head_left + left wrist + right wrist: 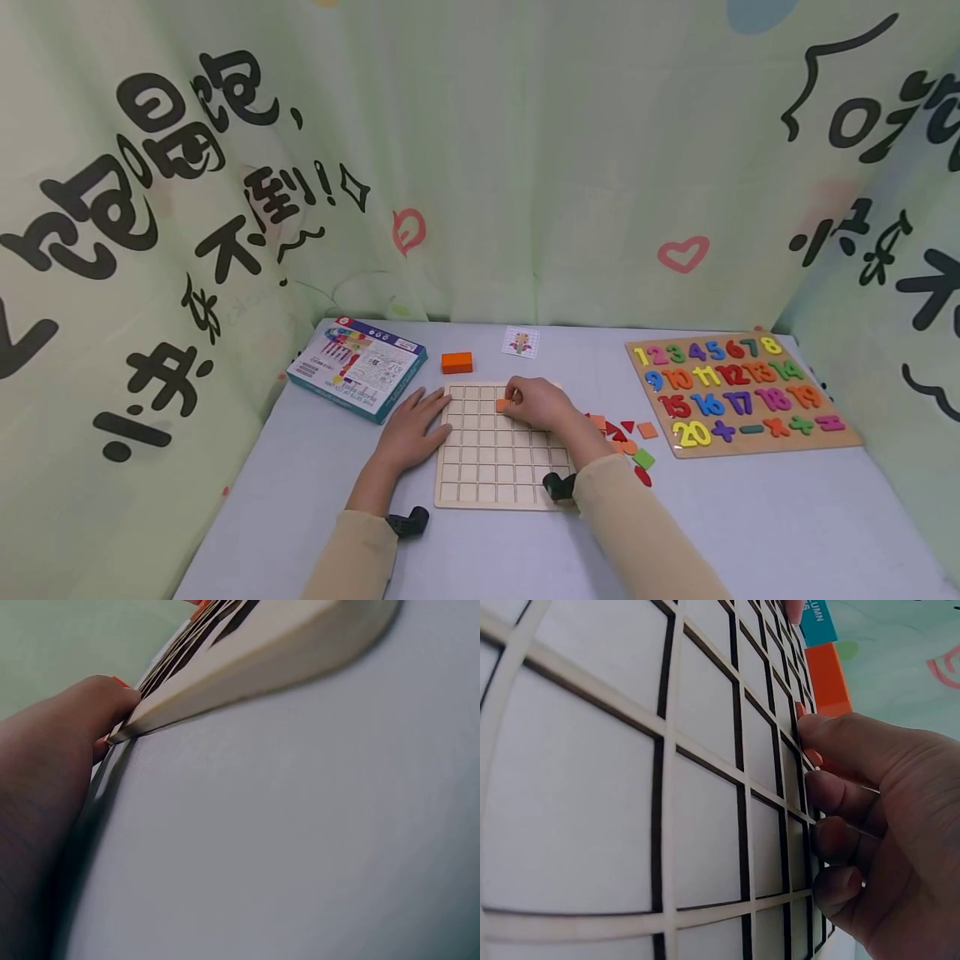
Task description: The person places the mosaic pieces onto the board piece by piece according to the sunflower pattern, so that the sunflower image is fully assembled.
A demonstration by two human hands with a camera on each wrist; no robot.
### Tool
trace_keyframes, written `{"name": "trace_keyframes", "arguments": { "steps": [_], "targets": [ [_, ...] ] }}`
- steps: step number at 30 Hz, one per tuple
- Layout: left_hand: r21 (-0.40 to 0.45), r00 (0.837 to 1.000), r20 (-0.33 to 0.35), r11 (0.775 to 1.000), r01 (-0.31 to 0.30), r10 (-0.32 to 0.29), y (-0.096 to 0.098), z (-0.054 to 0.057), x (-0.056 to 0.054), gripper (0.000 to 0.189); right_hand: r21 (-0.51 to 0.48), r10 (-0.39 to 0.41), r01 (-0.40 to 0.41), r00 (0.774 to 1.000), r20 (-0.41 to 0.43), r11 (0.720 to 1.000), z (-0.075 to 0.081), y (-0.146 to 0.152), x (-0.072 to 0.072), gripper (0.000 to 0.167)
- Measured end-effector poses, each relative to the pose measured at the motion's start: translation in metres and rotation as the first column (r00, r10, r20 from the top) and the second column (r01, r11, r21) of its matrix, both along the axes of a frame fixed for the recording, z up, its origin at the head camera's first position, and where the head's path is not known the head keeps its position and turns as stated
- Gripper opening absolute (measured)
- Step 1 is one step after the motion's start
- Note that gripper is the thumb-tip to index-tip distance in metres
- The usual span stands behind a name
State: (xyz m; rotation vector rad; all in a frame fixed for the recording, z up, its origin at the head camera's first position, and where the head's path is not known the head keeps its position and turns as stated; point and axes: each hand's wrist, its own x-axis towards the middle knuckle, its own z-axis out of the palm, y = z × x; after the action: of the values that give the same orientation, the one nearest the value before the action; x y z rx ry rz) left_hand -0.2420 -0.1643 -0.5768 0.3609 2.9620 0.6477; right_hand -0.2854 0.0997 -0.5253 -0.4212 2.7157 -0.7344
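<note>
A wooden grid board (480, 479) with square cells lies on the white table. My right hand (538, 403) pinches a small orange square tile (501, 406) at the board's upper middle cells. In the right wrist view the thumb (855, 739) is against the tile's edge, and the other fingers curl near the grid. My left hand (411, 429) rests with straight fingers at the board's left edge. The left wrist view shows its thumb (109, 701) touching the board's side (247, 686).
Left stands a boxed puzzle (356, 367), beside an orange block (457, 362). A small pattern card (521, 342) lies at the back. Loose red, orange and green pieces, including a green square (642, 458), lie right of the board. Farther right is a number board (738, 396).
</note>
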Motion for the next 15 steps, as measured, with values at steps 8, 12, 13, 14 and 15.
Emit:
{"name": "trace_keyframes", "arguments": {
  "steps": [8,12,13,14,15],
  "targets": [
    [0.001,1.0,-0.005,1.0,0.0,0.0,0.0006,0.0031,0.002,0.059,0.008,-0.008,0.008,1.0,-0.005,1.0,-0.0008,-0.0018,0.0014,0.015],
    [0.005,1.0,-0.004,1.0,0.001,-0.001,0.0008,0.0034,0.0025,0.059,-0.018,-0.011,0.011,1.0,0.028,1.0,-0.0004,0.0005,0.0021,0.016],
    [0.003,1.0,-0.006,1.0,0.002,-0.001,0.0008,0.0033,0.0024,0.059,-0.025,-0.011,0.012,0.999,0.038,1.0,0.0001,0.0017,0.0021,0.016],
    [-0.001,1.0,-0.008,1.0,0.002,-0.002,0.0007,0.0032,0.0023,0.059,-0.03,-0.011,0.012,0.999,0.046,0.999,0.0006,0.0031,0.0025,0.016],
    [-0.003,1.0,-0.012,1.0,0.003,-0.003,0.0006,0.0032,0.0022,0.059,-0.035,-0.01,0.012,0.999,0.051,0.999,0.0014,0.0046,0.0029,0.016]
  ]
}}
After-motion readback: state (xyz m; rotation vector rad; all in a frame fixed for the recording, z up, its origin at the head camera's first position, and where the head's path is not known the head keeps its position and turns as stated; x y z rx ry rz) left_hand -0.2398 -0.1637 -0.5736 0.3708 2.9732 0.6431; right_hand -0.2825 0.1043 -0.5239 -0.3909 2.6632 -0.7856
